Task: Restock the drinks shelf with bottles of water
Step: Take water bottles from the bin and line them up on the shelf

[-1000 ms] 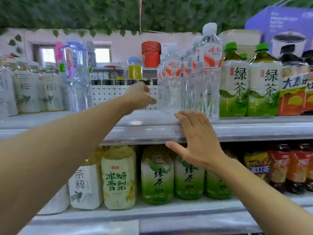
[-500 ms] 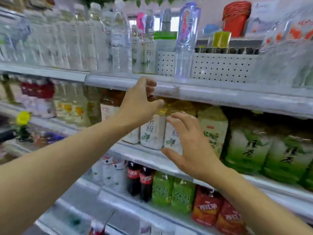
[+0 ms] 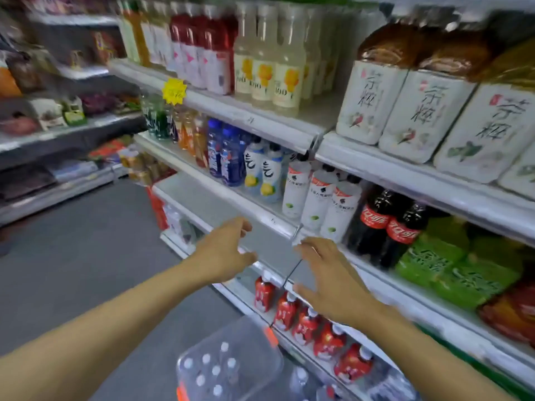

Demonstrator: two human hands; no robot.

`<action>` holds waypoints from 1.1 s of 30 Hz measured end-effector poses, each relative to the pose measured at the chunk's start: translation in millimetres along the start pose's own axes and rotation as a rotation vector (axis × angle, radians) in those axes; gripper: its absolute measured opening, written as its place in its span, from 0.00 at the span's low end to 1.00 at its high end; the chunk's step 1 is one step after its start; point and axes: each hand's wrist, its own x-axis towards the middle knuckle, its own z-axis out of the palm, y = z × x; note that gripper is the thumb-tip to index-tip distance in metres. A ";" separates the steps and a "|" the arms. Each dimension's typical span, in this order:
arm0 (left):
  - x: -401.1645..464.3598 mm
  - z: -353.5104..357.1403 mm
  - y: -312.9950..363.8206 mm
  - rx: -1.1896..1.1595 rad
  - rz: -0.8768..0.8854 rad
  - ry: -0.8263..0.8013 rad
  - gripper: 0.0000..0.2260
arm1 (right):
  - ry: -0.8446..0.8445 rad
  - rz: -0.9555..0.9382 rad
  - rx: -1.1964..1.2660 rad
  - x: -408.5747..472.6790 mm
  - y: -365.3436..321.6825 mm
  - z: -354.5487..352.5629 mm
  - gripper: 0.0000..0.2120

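Observation:
A clear plastic crate [image 3: 254,337] with orange latches stands on the floor at the bottom centre, holding several water bottles [image 3: 215,371] with white caps. My left hand [image 3: 223,253] hovers above it with loosely spread fingers and holds nothing. My right hand [image 3: 327,276] is beside it, fingers straight, also holding nothing. Both hands hang in the air in front of a lower drinks shelf [image 3: 202,198], not touching it. The view is blurred by motion.
Shelves on the right carry tea bottles [image 3: 373,102], cola bottles [image 3: 385,224], green packs [image 3: 451,267] and red pouches [image 3: 307,322]. A bare stretch of the lower shelf lies left of the white bottles [image 3: 315,198]. Grey aisle floor [image 3: 86,256] spreads left, with another shelf unit [image 3: 52,134] beyond.
My view has swung down and left from the top shelf to the lower shelves and the crate. Both hands have come down from the top shelf and now hang over the crate.

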 end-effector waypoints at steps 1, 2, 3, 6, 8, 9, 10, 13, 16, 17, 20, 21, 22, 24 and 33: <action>-1.7 3.5 -22.2 0.022 -0.019 -0.019 0.23 | -0.029 0.002 -0.003 4.7 -5.2 21.1 0.31; -3.3 8.0 -42.5 0.036 -0.041 -0.035 0.23 | -0.058 -0.008 0.001 9.1 -9.1 41.6 0.28; -5.0 13.8 -62.6 0.049 -0.068 -0.051 0.22 | -0.101 0.004 0.018 13.3 -13.0 62.2 0.26; -10.9 35.7 -120.8 0.071 -0.171 -0.107 0.23 | -0.219 0.019 0.028 23.8 -20.7 120.9 0.25; -14.0 52.5 -157.0 0.072 -0.234 -0.136 0.25 | -0.301 0.020 0.014 29.8 -24.5 153.3 0.27; -15.1 61.0 -172.9 0.068 -0.264 -0.142 0.25 | -0.347 0.019 0.011 32.9 -26.2 168.7 0.29; -15.7 69.8 -188.1 0.062 -0.293 -0.145 0.25 | -0.399 0.017 0.011 36.3 -26.6 184.0 0.30; -18.9 96.4 -224.3 0.021 -0.376 -0.149 0.23 | -0.516 0.036 0.046 45.8 -25.0 227.9 0.33; -20.4 129.5 -257.4 -0.046 -0.486 -0.155 0.21 | -0.591 0.056 0.073 57.1 -21.1 274.8 0.31; -20.1 142.6 -268.5 -0.066 -0.516 -0.153 0.20 | -0.613 0.061 0.082 60.6 -18.6 291.9 0.30; -18.3 184.8 -299.0 -0.110 -0.602 -0.159 0.19 | -0.670 0.099 0.152 67.4 -10.3 341.5 0.30; -16.8 199.6 -309.4 -0.122 -0.634 -0.162 0.19 | -0.687 0.118 0.179 68.1 -6.1 358.9 0.30; -15.0 214.3 -318.8 -0.132 -0.665 -0.170 0.18 | -0.701 0.134 0.198 68.4 -1.2 376.1 0.30; -10.8 245.2 -338.0 -0.146 -0.707 -0.193 0.18 | -0.727 0.172 0.218 67.7 9.4 411.2 0.29; 18.6 378.7 -418.5 -0.180 -0.772 -0.241 0.19 | -0.765 0.373 0.320 56.4 65.0 561.0 0.28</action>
